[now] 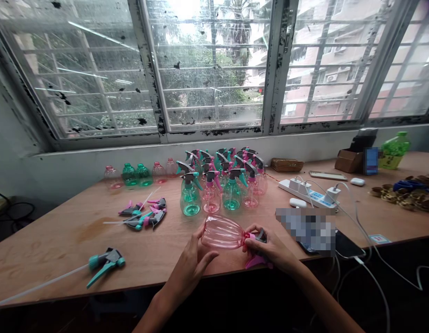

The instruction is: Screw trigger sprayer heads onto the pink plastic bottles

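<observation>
A clear pink spray bottle (pixel 223 232) lies on its side just above the front edge of the wooden table (pixel 62 231). My left hand (pixel 191 263) wraps round its base from the left. My right hand (pixel 268 249) grips the grey and pink trigger head (pixel 258 239) fitted at the bottle's neck. Both hands are closed on what they hold.
Several assembled pink and green spray bottles (pixel 219 185) stand behind. Bare bottles (pixel 138 175) line the wall at left. Loose trigger heads (pixel 145 215) lie mid-left, one teal head with tube (pixel 105 262) near the front. Right: power strip (pixel 308 193), cables, phone (pixel 348 245), boxes.
</observation>
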Available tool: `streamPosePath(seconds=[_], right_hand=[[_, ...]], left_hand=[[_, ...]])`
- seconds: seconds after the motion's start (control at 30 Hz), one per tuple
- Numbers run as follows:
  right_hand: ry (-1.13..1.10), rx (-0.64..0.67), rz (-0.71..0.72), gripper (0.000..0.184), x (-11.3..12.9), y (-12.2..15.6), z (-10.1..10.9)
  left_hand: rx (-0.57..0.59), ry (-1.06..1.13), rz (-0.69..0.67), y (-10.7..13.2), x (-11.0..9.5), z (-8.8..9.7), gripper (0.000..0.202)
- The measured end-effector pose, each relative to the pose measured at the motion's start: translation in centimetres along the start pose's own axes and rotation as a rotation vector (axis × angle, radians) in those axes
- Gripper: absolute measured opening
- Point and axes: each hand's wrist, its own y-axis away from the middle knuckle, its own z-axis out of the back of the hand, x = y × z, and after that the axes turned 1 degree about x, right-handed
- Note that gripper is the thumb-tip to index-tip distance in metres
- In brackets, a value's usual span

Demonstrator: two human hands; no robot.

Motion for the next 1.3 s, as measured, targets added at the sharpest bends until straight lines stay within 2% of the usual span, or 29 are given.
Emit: streamPosePath(seconds=[0.1, 0.2, 0.37, 0.63, 0.83, 1.2, 1.3], right_hand=[[-0.005, -0.008, 0.005, 0.041, -0.1, 0.0, 0.0], [-0.019, -0.013, 0.004, 0.043, 0.0, -0.1, 0.0], [-0.078, -0.008, 0.0, 0.043, 0.0, -0.1, 0.0], [-0.104, -0.018, 0.0, 0.045, 0.0, -0.1, 0.0], [-0.055, -0.001, 0.004, 0.042, -0.2, -0.1, 0.1], [0.05, -0.008, -0.013, 0.039, -0.2, 0.1, 0.2], [0.02, -0.014, -0.005, 0.041, 0.0, 0.0, 0.1]], left_hand=[[-0.007, 0.019, -0.025, -0.2, 0.2, 0.0, 0.062], [-0.047, 0.073, -0.063, -0.5, 0.1, 0.1, 0.049], [-0.075, 0.143, -0.023, -0.7, -0.6, 0.4, 0.039], [-0.174, 0.038, -0.087, -0.2, -0.5, 0.3, 0.04], [-0.145, 0.119, -0.101, -0.2, -0.7, 0.5, 0.037], [-0.065, 0.2, 0.084, -0.1, -1.2, 0.5, 0.028], [-0.051, 0.168, 0.073, -0.1, -1.1, 0.6, 0.037]])
